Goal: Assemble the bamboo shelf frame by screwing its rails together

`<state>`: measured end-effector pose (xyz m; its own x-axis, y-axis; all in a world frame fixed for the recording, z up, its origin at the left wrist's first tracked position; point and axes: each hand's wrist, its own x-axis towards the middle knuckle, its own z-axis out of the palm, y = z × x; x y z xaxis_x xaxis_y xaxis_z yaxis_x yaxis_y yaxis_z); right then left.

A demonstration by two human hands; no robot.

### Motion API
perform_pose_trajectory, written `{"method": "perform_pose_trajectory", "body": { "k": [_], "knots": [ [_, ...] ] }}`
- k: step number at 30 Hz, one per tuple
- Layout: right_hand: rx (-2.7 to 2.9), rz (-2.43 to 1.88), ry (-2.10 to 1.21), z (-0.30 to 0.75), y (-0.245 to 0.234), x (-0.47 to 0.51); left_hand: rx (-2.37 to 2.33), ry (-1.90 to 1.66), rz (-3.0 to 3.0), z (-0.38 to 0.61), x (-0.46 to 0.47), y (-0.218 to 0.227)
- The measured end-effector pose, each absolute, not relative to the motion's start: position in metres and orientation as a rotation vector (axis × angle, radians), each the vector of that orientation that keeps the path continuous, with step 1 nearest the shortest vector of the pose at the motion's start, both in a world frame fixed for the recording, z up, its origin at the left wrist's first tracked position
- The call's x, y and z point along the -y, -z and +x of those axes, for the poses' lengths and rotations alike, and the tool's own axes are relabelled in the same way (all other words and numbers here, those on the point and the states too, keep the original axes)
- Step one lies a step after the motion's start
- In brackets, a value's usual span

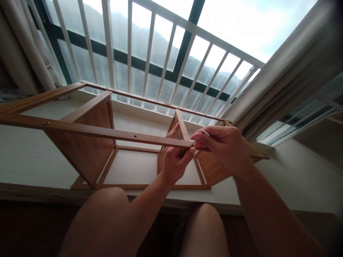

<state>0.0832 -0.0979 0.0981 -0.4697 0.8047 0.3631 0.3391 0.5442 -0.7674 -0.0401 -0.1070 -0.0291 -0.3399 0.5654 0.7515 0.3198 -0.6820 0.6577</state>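
A brown wooden shelf frame (118, 134) lies on its side across a pale ledge, with its long rails running left to right. My left hand (174, 160) is wrapped around the near upper rail where a shelf panel (180, 125) meets it; some of its fingers are hidden behind the wood. Pinched in my right hand (221, 144) is a small bent metal hex key (205, 132). Its lower end is close to the rail, by a small metal screw (193, 142) that my fingers partly cover. Another bolt head (46, 123) sits in the rail at the left.
White railing bars (150, 46) and a window stand behind the frame. Grey curtains (281, 67) hang at both sides. The pale ledge (26, 153) carries the frame, and my knees (205, 225) are close to its front edge.
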Motion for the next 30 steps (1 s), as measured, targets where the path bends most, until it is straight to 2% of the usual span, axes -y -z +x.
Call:
{"method": "perform_pose_trajectory", "body": {
  "k": [3,11,16,25,30],
  "knots": [
    [2.043,-0.919,-0.79,0.083,-0.098,0.097,-1.145,-2.153,1.685,-0.04,0.106,0.029],
    [1.999,-1.01,-0.353,0.074,-0.095,0.103,-1.065,-2.172,1.685,-0.04,0.105,0.03],
    [1.955,-1.013,-0.267,0.069,-0.09,0.106,-1.073,-2.166,1.676,-0.04,0.105,0.031],
    [1.917,-0.942,-0.373,0.074,-0.093,0.104,-1.083,-2.167,1.688,-0.039,0.105,0.031],
    [2.04,-0.939,-0.572,0.079,-0.099,0.103,-1.104,-2.167,1.703,-0.039,0.105,0.031]
  ]
}}
